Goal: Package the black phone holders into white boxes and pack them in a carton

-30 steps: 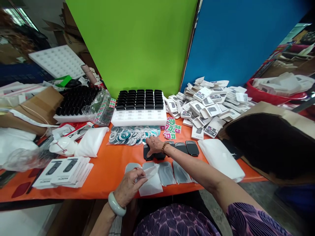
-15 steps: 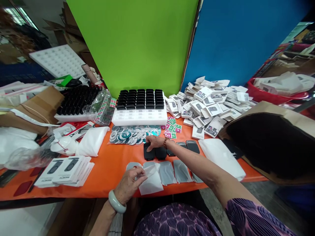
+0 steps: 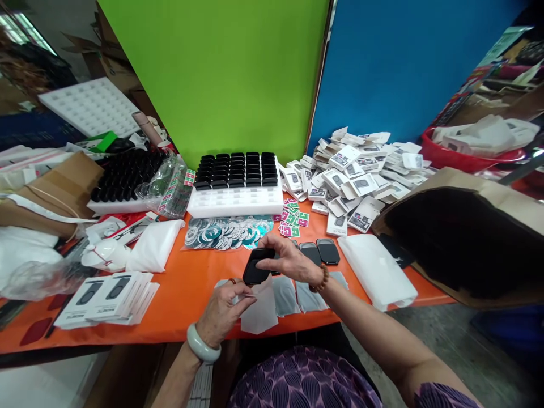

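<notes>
My right hand (image 3: 289, 259) grips a flat black device with rounded corners (image 3: 257, 267), lifted off the table and tilted. Just below it, my left hand (image 3: 225, 309) pinches the edge of a thin translucent white sleeve (image 3: 261, 311). The device is close to the sleeve's top; whether they touch I cannot tell. Beside the sleeve lie grey devices in thin sleeves (image 3: 285, 296). Behind my right hand, more black devices (image 3: 327, 251) rest in a row, partly hidden by the hand.
A white foam tray (image 3: 236, 202) of black devices stands at the back. In front lie a bag of round discs (image 3: 225, 233) and small stickers (image 3: 292, 218). White boxes (image 3: 357, 181) are heaped at right by an open carton (image 3: 459, 175). Printed boxes (image 3: 102, 300) are stacked left.
My right hand has picked the leftmost black device up from the row and carried it toward me, over the sleeve. My left hand still pinches the sleeve. The camera view has shifted slightly.
</notes>
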`<move>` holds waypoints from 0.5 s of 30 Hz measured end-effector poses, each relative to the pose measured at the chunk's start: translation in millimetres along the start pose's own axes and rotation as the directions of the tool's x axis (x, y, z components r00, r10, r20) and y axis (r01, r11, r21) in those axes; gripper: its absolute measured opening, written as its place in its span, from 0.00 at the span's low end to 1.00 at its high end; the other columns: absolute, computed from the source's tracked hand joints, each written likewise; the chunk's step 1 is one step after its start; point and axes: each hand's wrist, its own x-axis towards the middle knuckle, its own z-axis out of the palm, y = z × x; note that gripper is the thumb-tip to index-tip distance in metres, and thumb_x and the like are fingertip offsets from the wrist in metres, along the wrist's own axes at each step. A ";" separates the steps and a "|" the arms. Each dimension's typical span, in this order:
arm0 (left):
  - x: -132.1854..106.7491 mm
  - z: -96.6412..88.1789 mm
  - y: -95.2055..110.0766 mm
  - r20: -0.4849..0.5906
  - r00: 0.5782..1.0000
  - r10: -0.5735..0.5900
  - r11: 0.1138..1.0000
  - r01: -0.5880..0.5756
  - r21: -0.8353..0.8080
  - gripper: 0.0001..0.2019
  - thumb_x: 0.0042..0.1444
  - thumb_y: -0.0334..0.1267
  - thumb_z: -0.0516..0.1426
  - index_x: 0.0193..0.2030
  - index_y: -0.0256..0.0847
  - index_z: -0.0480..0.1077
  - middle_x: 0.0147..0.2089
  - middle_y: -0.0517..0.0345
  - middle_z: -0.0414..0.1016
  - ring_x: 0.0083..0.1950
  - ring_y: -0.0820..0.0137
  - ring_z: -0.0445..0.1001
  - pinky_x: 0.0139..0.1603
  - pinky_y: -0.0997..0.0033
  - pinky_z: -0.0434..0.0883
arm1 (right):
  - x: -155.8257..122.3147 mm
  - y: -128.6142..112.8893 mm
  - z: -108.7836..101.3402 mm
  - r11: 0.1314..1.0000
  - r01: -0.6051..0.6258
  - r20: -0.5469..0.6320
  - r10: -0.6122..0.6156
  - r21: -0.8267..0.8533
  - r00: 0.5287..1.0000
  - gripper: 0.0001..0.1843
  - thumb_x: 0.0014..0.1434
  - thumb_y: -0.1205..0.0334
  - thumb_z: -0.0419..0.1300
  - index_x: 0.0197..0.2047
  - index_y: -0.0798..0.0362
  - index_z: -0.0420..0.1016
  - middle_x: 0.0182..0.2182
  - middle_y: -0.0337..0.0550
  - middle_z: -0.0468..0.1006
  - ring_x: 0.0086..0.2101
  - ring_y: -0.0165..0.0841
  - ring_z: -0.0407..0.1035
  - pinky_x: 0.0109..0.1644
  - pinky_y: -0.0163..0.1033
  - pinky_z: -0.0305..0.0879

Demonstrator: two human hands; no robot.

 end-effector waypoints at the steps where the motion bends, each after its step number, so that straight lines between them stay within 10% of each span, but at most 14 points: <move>1: -0.2 1.6 3.3 -0.018 1.000 0.013 1.000 -0.013 -0.004 0.08 0.50 0.43 0.59 0.28 0.43 0.77 0.32 0.54 0.77 0.36 0.65 0.73 0.41 0.65 0.68 | -8.1 -2.2 1.9 0.999 -0.011 -0.046 0.010 -0.033 0.999 0.11 0.53 0.61 0.64 0.36 0.51 0.65 0.30 0.35 0.66 0.31 0.28 0.61 0.34 0.34 0.60; 7: -0.8 11.3 26.2 -0.165 0.983 0.080 0.990 -0.098 -0.102 0.07 0.49 0.42 0.61 0.26 0.44 0.76 0.38 0.54 0.80 0.41 0.64 0.75 0.44 0.67 0.70 | -36.7 -10.3 8.4 0.973 0.001 -0.098 -0.025 -0.232 0.995 0.08 0.54 0.64 0.62 0.36 0.52 0.67 0.32 0.37 0.69 0.34 0.31 0.62 0.39 0.36 0.59; 15: 2.6 18.0 45.2 -0.144 0.989 -0.033 0.895 -0.035 -0.445 0.08 0.49 0.41 0.62 0.25 0.40 0.74 0.41 0.51 0.80 0.46 0.62 0.76 0.46 0.68 0.71 | -57.2 -10.8 6.4 0.997 0.003 -0.142 -0.015 -0.079 0.990 0.14 0.57 0.60 0.61 0.46 0.51 0.66 0.40 0.41 0.70 0.41 0.33 0.66 0.46 0.40 0.63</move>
